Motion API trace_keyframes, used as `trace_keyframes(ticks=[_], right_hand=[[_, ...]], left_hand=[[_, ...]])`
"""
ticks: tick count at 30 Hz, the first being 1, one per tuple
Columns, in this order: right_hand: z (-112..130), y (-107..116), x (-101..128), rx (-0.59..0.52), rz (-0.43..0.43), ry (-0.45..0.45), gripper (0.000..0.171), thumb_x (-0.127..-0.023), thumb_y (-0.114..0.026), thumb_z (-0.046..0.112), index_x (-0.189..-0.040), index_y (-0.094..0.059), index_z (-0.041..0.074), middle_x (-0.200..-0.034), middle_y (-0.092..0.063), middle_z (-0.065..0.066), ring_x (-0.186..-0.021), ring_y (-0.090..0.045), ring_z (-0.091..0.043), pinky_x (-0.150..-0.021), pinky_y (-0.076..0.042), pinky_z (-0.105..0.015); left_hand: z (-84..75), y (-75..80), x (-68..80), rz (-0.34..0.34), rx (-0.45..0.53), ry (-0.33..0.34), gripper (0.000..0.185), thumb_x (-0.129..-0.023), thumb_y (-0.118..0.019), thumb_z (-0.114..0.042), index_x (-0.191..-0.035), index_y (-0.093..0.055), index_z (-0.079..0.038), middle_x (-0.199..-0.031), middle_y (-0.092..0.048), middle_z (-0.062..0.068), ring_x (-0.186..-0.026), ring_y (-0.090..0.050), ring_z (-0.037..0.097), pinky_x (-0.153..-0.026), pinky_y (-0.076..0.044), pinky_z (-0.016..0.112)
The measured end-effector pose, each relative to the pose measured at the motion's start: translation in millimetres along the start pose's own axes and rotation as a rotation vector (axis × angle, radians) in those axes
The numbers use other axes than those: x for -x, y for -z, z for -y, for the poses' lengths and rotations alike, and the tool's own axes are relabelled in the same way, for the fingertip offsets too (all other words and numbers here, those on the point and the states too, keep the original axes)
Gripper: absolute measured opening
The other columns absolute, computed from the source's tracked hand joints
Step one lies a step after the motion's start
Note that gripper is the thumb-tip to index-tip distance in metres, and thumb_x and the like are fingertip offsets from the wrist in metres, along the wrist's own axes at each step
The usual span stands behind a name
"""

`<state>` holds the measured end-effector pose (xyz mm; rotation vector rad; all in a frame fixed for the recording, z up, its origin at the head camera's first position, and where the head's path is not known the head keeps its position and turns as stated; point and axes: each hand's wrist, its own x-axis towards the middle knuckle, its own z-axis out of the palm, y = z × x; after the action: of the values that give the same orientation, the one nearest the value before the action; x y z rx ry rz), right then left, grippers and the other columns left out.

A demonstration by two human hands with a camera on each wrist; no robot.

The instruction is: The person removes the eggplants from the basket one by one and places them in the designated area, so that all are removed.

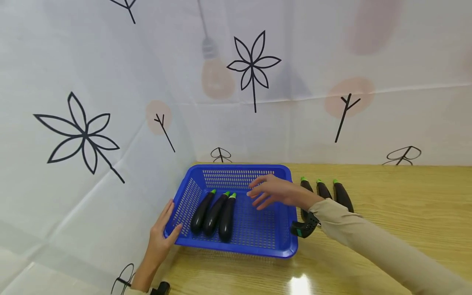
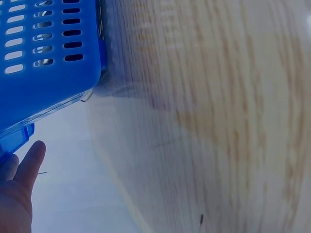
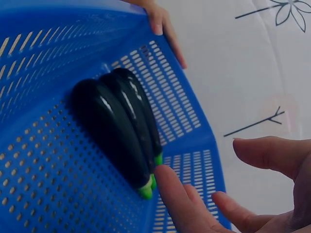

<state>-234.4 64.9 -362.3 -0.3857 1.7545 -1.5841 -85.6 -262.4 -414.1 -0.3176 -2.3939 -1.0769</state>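
Three dark eggplants (image 1: 212, 215) with green caps lie side by side in the left half of a blue plastic basket (image 1: 254, 250). My left hand (image 1: 162, 239) holds the basket's left rim, its thumb over the edge and its fingers along the outer side; the right wrist view shows this hand (image 3: 160, 26) too. Above the right part of the basket hovers my right hand (image 1: 274, 190), fingers spread and holding nothing. In the right wrist view its fingertips appear near the green ends of the eggplants (image 3: 109, 126), with no contact that I can make out.
On the wooden table (image 1: 405, 213), just right of the basket, lie three more eggplants (image 1: 343, 196), partly hidden by my right forearm. A white patterned cloth (image 1: 306, 135) hangs behind the table and along the left side, close to the basket.
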Motion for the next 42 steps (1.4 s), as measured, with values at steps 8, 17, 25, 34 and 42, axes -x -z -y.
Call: trace_keyframes(ticks=[8,17,25,34,42], right_hand=[[-5,-12,-13,-0.045,0.011,-0.003,0.047,-0.086,-0.064,0.008,-0.125,-0.046,-0.009,-0.106,-0.059,-0.024,-0.097,-0.061,-0.045,-0.076,-0.055,-0.046],[-11,-26,-26,-0.075,-0.002,-0.036,0.045,-0.083,-0.065,0.006,-0.121,-0.046,-0.009,-0.102,-0.059,-0.026,-0.098,-0.058,-0.051,-0.074,-0.055,-0.046],[-21,-34,-43,-0.066,-0.03,-0.069,0.036,-0.081,-0.065,0.006,-0.112,-0.051,-0.008,-0.11,-0.052,-0.035,-0.083,-0.064,-0.042,-0.069,-0.056,-0.045],[-27,-46,-57,-0.061,-0.071,-0.116,0.031,-0.078,-0.068,0.006,-0.104,-0.055,-0.005,-0.112,-0.053,-0.035,-0.083,-0.064,-0.041,-0.068,-0.057,-0.044],[-29,-60,-62,0.057,-0.151,-0.144,0.024,-0.076,-0.071,0.01,-0.092,-0.063,-0.007,-0.1,-0.057,-0.03,-0.074,-0.065,-0.037,-0.062,-0.057,-0.042]], left_hand=[[-0.6,0.4,-0.1,-0.007,-0.01,-0.005,0.061,-0.081,-0.062,0.008,-0.137,-0.038,0.014,-0.143,-0.034,0.03,-0.126,-0.036,0.05,-0.1,-0.026,0.009],[1.3,-1.3,0.2,-0.003,-0.008,-0.007,0.061,-0.082,-0.062,0.007,-0.138,-0.038,0.013,-0.145,-0.033,0.026,-0.127,-0.036,0.048,-0.099,-0.027,0.009],[-0.8,-2.6,-0.9,0.001,-0.006,0.001,0.061,-0.082,-0.062,0.007,-0.138,-0.037,0.013,-0.145,-0.033,0.026,-0.127,-0.036,0.048,-0.1,-0.027,0.01],[-0.3,-2.2,0.9,-0.001,-0.008,0.012,0.061,-0.082,-0.062,0.007,-0.138,-0.037,0.013,-0.145,-0.033,0.025,-0.128,-0.035,0.047,-0.1,-0.027,0.01],[0.5,-0.4,-0.4,0.01,-0.019,-0.004,0.06,-0.082,-0.062,0.008,-0.137,-0.037,0.015,-0.143,-0.033,0.03,-0.126,-0.035,0.051,-0.1,-0.027,0.01]])
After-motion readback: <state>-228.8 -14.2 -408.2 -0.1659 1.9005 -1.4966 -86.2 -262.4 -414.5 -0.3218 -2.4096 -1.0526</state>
